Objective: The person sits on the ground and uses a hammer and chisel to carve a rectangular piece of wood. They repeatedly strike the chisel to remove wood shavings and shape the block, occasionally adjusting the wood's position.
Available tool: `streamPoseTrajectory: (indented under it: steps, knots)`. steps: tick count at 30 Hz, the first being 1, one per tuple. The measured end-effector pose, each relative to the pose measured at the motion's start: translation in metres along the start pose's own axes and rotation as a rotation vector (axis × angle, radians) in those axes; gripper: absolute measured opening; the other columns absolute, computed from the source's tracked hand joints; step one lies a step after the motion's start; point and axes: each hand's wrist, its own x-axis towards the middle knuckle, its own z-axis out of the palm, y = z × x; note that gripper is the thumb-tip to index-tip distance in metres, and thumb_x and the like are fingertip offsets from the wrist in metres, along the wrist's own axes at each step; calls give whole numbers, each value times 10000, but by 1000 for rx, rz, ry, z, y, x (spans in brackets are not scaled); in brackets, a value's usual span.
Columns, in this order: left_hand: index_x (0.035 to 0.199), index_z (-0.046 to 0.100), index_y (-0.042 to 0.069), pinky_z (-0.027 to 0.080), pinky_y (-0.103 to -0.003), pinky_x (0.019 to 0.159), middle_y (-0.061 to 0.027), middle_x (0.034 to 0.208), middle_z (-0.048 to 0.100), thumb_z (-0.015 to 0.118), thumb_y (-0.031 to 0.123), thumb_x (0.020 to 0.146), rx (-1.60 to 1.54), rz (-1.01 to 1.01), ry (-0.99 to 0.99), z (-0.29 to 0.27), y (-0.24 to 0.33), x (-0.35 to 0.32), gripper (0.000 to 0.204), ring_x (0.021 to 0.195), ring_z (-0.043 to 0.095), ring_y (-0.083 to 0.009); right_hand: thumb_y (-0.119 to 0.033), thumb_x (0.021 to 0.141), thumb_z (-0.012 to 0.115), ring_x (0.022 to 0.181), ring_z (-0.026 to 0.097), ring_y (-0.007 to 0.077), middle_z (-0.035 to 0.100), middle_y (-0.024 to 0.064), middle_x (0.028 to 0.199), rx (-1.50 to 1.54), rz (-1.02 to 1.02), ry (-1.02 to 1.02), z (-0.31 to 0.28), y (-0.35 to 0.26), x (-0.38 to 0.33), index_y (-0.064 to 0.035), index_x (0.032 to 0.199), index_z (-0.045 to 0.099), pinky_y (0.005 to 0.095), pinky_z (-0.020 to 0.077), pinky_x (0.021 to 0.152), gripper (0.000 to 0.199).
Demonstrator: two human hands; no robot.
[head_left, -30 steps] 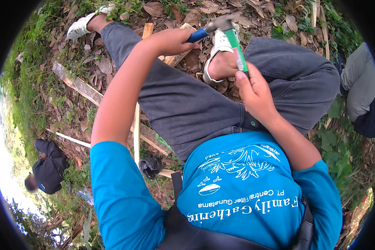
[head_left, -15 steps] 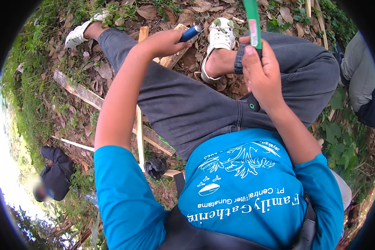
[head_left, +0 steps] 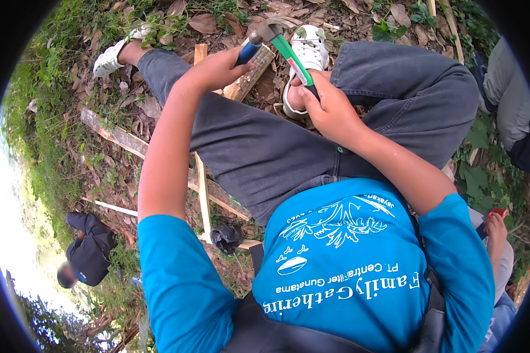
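Observation:
I sit on the ground in grey trousers and a blue shirt. My right hand (head_left: 330, 109) grips the green handle of a hammer (head_left: 288, 54), whose metal head is down against the top of a blue-handled tool (head_left: 248, 52). My left hand (head_left: 218, 69) is closed round that blue handle, holding it over a rough piece of wood (head_left: 250, 76) that lies between my legs. What kind of tip the blue tool has is hidden. My white shoes (head_left: 309, 50) rest on dry leaves beside the wood.
Thin wooden slats (head_left: 203, 194) and a weathered plank (head_left: 115, 136) lie on leaf-strewn ground to my left. A person in dark clothes (head_left: 88, 253) crouches at lower left. Another person's leg (head_left: 512, 100) and hand (head_left: 496, 226) are at the right edge.
My right hand lifted the hammer up and has now brought its head back down onto the blue-handled tool. My left hand has stayed on the tool.

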Motion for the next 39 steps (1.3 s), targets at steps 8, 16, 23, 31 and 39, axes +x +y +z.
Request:
streamPoseTrajectory:
  steps: [8, 16, 23, 31, 39]
  knots:
    - [1030, 580, 47, 454, -311, 704, -2, 788, 561, 665, 313, 1005, -288, -11, 116, 2, -33, -19, 280, 761, 527, -111, -136, 1023, 564, 589, 601, 204, 577, 76, 651, 29, -23, 18, -6, -24, 8, -66, 1184, 581, 348, 433, 561, 176]
    - [1036, 580, 11, 472, -279, 811, 2, 934, 608, 661, 192, 1014, -545, 11, 278, 14, -24, -43, 200, 878, 549, -95, -200, 1009, 590, 586, 608, 330, 604, 143, 661, 111, 27, -90, -9, -53, 19, -62, 1151, 609, 434, 448, 608, 199]
    - [1040, 600, -9, 487, -297, 800, -21, 906, 627, 692, 167, 989, -603, 90, 466, 29, -24, -57, 204, 856, 571, -117, -197, 999, 602, 610, 636, 348, 636, 180, 683, -9, -22, -203, -2, -54, 23, -57, 1169, 592, 443, 455, 598, 219]
    - [1039, 620, 15, 467, -276, 746, -7, 854, 608, 703, 165, 980, -521, 20, 509, 40, -30, -67, 181, 801, 539, -97, -123, 1015, 576, 718, 683, 213, 706, 133, 870, -77, 129, -353, -3, -78, 28, -79, 1243, 632, 345, 477, 665, 239]
    - [1123, 644, 20, 469, -266, 719, 10, 880, 632, 687, 135, 986, -584, 84, 508, 50, -41, -65, 184, 802, 547, -83, -126, 990, 615, 755, 682, 228, 710, 153, 881, -74, -19, -373, 10, -55, 17, -56, 1231, 647, 343, 507, 716, 253]
